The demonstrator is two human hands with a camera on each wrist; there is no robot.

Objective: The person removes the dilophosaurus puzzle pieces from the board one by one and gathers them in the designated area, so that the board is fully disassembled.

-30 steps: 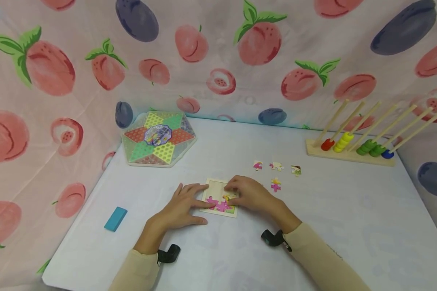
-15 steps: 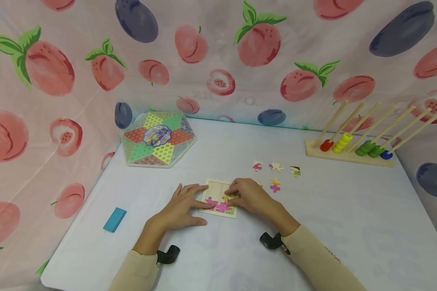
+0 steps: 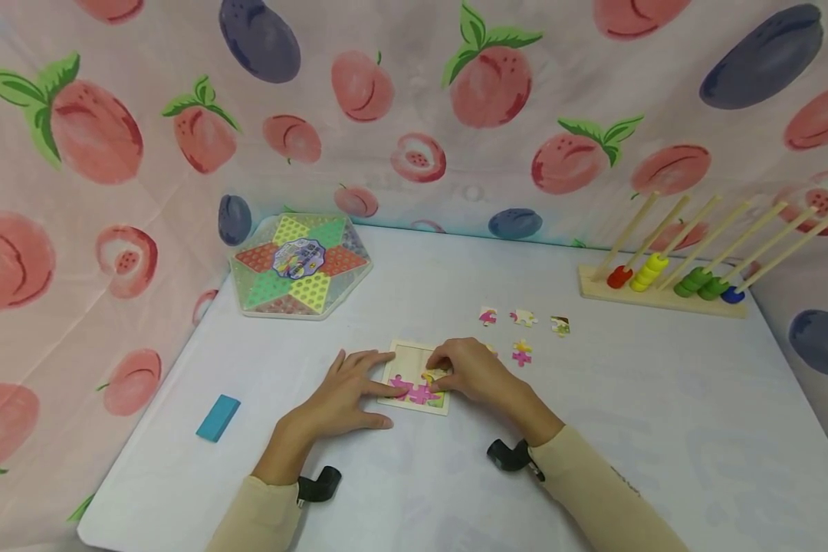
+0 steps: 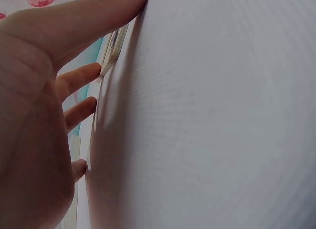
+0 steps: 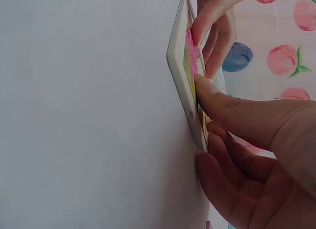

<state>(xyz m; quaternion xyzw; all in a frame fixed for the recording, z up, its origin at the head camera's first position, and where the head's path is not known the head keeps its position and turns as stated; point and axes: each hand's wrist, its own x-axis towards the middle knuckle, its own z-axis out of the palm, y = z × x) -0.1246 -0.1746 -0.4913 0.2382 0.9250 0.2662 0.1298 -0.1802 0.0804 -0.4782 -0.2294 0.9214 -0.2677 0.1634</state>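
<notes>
A small wooden puzzle tray [image 3: 407,359] lies on the white table, with pink puzzle pieces [image 3: 417,392] in its near part. My left hand [image 3: 341,395] has its fingers spread; the index finger presses on the pink pieces and another fingertip touches the tray's left rim. At the tray's right side, my right hand [image 3: 472,369] pinches a yellowish puzzle piece [image 3: 438,375] between thumb and fingers, partly hidden by them. From the right wrist view, the right thumb [image 5: 210,93] rests on the pieces and the fingers are curled by the tray's edge [image 5: 180,76].
Several loose puzzle pieces [image 3: 522,353] lie right of the tray, one partly behind the right hand. A blue block [image 3: 218,418] lies at left. A hexagonal game board [image 3: 300,264] is at back left, and a wooden peg rack with coloured beads [image 3: 662,295] stands at back right.
The right hand has shifted very slightly toward the near side, its fingertips drawn a little closer together over the yellowish piece. The left hand has stayed in place.
</notes>
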